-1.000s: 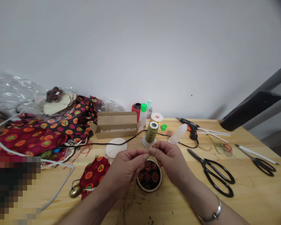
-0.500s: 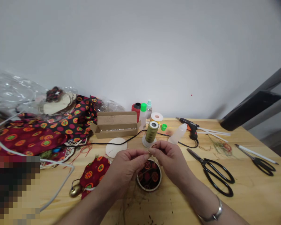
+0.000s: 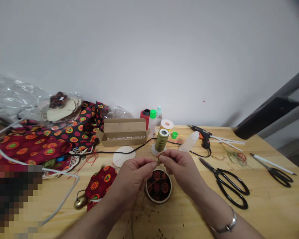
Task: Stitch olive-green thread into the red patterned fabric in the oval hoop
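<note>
My left hand and my right hand meet at the fingertips, both pinching a thin olive thread. Strands of it trail down past my left hand. Beneath the fingers lies a round disc covered in dark patterned fabric with a pale rim. An olive thread spool stands upright just beyond my hands. Beside my left forearm rests a maroon patterned fabric piece with a brass bell. The exact knot or loop between the fingertips is too small to make out.
Large black scissors lie right of my hands, smaller scissors farther right. A glue gun, a squeeze bottle and an open cardboard box stand behind. Patterned fabric is heaped at left, near a white cable.
My fingertips have shifted very slightly while still pinching the thread, and the right fingers have drawn a little apart from the left. Everything else on the table stays put.
</note>
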The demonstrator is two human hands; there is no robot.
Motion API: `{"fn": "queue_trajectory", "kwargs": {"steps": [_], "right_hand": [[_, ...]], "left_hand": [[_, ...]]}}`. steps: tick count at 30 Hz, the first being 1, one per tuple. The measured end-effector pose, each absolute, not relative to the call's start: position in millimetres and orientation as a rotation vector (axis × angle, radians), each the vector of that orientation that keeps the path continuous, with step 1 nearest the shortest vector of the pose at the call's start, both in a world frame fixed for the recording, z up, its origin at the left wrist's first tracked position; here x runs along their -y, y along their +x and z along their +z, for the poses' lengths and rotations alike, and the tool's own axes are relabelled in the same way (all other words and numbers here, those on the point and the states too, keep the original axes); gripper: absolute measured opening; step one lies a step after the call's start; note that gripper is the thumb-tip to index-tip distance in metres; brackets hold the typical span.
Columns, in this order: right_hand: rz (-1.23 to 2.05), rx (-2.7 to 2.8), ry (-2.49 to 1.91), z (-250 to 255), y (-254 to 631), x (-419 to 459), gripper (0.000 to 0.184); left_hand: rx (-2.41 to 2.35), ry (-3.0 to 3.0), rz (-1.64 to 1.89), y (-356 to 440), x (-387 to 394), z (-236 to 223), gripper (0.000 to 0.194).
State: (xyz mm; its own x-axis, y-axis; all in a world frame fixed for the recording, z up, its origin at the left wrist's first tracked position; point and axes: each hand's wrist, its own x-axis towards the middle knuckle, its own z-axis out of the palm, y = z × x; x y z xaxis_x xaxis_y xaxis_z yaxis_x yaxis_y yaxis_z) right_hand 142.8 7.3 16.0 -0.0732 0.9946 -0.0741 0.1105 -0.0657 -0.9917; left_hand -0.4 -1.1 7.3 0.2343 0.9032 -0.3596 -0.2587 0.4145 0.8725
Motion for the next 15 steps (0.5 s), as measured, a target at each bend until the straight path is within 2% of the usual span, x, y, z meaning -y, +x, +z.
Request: {"fn": "queue_trajectory", "kwargs": {"steps": [15], "right_hand": [[1.260,1.302,-1.302,12.1,142.3,-8.1,0.010]], "left_hand": [[-0.992,0.714,0.884,0.1,0.6,6.9,0.019]]}}
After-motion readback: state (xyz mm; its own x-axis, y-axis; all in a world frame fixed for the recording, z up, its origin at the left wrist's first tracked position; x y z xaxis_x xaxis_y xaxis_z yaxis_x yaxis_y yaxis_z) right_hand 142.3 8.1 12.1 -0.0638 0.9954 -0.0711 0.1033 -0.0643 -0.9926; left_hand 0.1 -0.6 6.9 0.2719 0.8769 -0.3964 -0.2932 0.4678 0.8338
